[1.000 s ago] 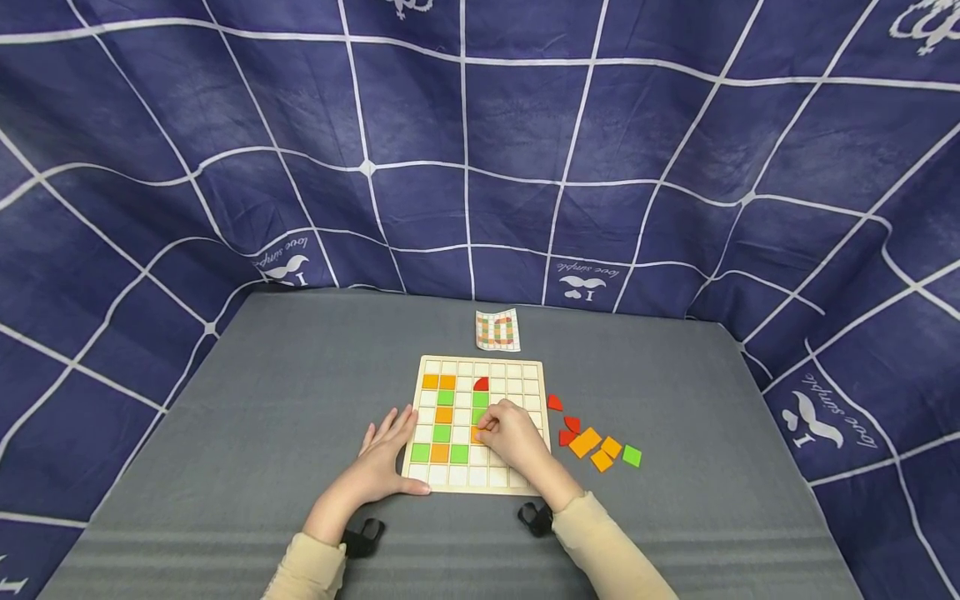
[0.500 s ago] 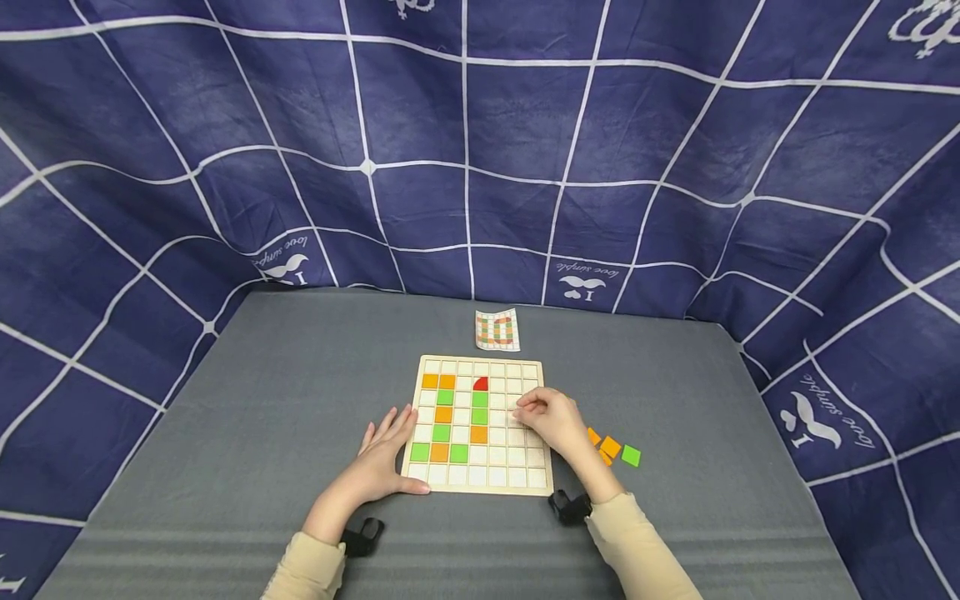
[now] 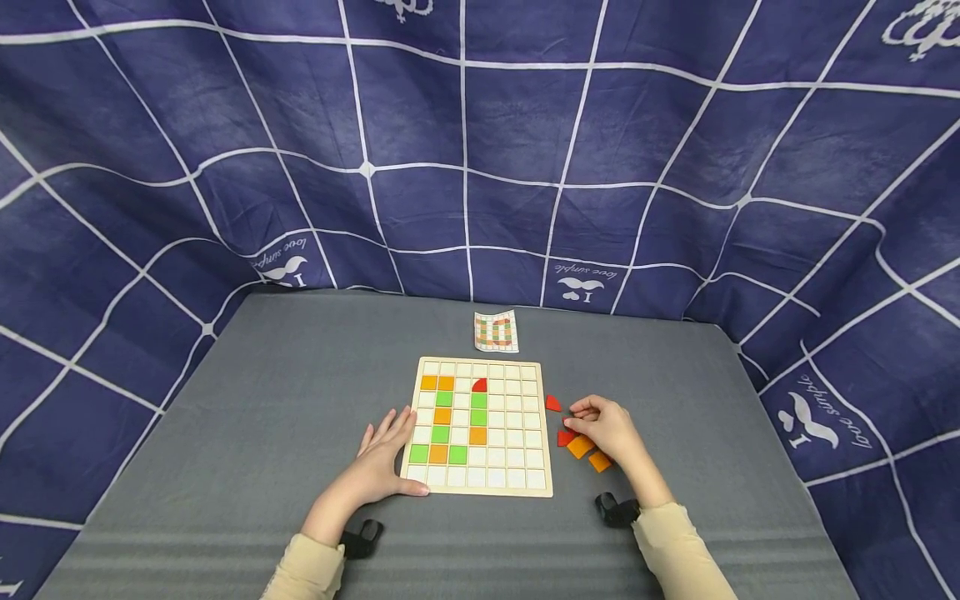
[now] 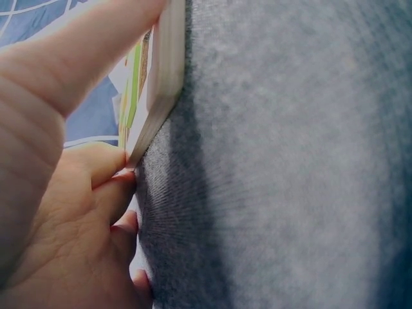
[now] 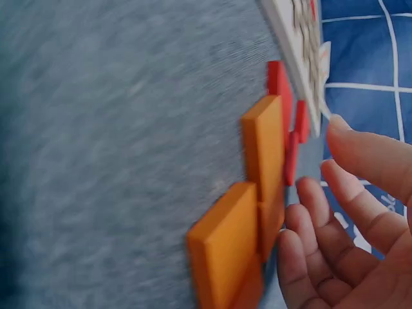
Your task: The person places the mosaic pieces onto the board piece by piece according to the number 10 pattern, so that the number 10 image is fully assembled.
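A pale wooden grid board (image 3: 507, 457) lies on the grey table, with orange, green and red tiles in some of its squares. My left hand (image 3: 379, 465) rests against its near left corner, fingers spread along the left side and thumb at the front edge. Right of the board, my right hand (image 3: 609, 430) hovers over loose pieces, its thumb and fingers apart with nothing between them. Beside it lie red quarter-round pieces (image 3: 552, 403) and orange tiles (image 3: 580, 447); the hand hides other pieces. In the right wrist view, orange tiles (image 5: 226, 235) overlap near the fingers.
Behind the board lies a small printed card (image 3: 496, 332) with a coloured grid pattern. Blue cloth (image 3: 517, 117) with white lines surrounds the back and sides of the grey table (image 3: 315, 375). A black strap (image 3: 617, 510) sits at my right wrist.
My right hand has left the orange tile in the middle of the board and moved right, over the loose pieces. My left hand has stayed in place.
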Action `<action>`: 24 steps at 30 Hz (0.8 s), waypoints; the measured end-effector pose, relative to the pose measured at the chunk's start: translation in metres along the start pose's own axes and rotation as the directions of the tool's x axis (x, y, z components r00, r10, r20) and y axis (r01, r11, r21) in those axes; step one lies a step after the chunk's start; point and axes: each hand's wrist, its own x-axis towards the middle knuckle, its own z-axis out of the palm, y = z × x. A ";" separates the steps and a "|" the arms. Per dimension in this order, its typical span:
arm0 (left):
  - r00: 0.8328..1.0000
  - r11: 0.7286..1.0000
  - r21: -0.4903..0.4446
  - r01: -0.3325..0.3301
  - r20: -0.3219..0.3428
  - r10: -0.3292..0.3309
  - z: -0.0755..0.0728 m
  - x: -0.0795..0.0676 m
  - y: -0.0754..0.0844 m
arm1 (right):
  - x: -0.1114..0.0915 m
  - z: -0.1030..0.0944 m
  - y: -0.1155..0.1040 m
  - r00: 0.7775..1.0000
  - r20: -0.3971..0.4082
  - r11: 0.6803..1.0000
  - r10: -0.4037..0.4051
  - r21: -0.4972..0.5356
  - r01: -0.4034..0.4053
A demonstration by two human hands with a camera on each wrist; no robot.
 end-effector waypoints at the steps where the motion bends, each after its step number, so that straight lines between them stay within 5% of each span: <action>1: 1.000 1.000 0.002 0.000 0.000 0.000 0.000 0.000 0.000 | 0.000 0.000 0.002 1.000 0.005 1.000 0.006 -0.007 -0.006; 12: 1.000 1.000 -0.009 0.002 -0.004 -0.002 0.002 0.000 -0.001 | 0.001 0.009 0.007 1.000 -0.008 0.993 -0.025 -0.120 0.024; 24: 1.000 1.000 -0.006 -0.003 -0.006 0.003 0.001 0.000 0.000 | 0.006 0.011 0.003 1.000 0.019 0.994 0.011 -0.113 -0.009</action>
